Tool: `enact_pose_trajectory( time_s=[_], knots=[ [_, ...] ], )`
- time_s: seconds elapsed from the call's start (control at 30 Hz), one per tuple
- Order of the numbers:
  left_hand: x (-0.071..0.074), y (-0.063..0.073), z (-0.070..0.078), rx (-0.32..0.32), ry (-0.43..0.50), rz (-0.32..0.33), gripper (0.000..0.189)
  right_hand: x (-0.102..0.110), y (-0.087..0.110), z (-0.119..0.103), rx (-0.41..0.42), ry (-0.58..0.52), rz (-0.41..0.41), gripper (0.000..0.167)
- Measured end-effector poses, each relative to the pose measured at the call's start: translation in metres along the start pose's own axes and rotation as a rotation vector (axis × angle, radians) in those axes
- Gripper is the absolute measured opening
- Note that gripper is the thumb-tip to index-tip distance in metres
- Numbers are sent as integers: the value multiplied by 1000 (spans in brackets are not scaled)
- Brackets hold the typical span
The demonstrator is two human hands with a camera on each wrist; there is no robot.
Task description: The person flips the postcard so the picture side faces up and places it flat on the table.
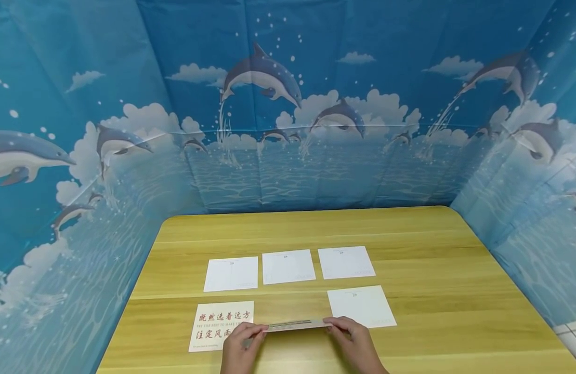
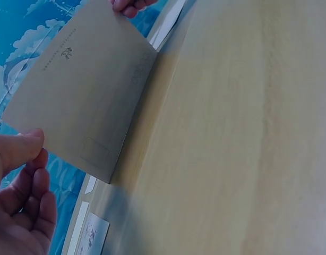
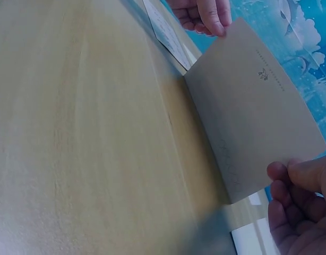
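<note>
Both hands hold one postcard (image 1: pixel 297 325) by its two short sides, tilted steeply over the near part of the table. My left hand (image 1: pixel 241 347) pinches its left edge between thumb and fingertips. At the opposite edge my right hand (image 1: pixel 355 344) pinches it the same way. The card's back, with a small emblem and faint printed boxes, faces me in the left wrist view (image 2: pixel 88 90) and the right wrist view. Partly behind the left hand lies a cream card (image 1: pixel 218 317) with red Chinese writing. Beyond the right hand is a blank-looking card (image 1: pixel 361 306), lying flat.
Three white cards lie in a row farther back: a left card (image 1: pixel 231 274), a middle card (image 1: pixel 288 267) and a right card (image 1: pixel 346 262). The wood-grain table (image 1: pixel 437 270) meets a blue dolphin-print curtain (image 1: pixel 288 171) at its back and sides.
</note>
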State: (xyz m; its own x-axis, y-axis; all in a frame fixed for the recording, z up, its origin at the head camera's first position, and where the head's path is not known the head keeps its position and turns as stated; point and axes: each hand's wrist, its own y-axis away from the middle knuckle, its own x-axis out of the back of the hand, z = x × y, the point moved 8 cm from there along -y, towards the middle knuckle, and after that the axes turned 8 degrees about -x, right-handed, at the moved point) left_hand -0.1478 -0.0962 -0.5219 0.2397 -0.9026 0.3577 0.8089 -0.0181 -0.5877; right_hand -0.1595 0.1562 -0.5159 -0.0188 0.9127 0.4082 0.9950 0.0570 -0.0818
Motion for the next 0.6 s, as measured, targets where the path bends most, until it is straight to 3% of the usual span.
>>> enact_pose_trajectory(
  time_s=[0.27,0.37,0.53,0.6],
  knots=[
    [-1,2,-1,62,-21,-50,15,2,2,3,-2,-2,39,13],
    [-2,3,-3,120,-12,-87,12,1,2,7,-19,8,24,14],
    [-5,7,-14,277,35,-136,12,-1,1,13,-57,2,-16,15],
    [-7,9,-17,297,38,-147,13,-1,1,16,-86,-5,-35,16]
  ],
)
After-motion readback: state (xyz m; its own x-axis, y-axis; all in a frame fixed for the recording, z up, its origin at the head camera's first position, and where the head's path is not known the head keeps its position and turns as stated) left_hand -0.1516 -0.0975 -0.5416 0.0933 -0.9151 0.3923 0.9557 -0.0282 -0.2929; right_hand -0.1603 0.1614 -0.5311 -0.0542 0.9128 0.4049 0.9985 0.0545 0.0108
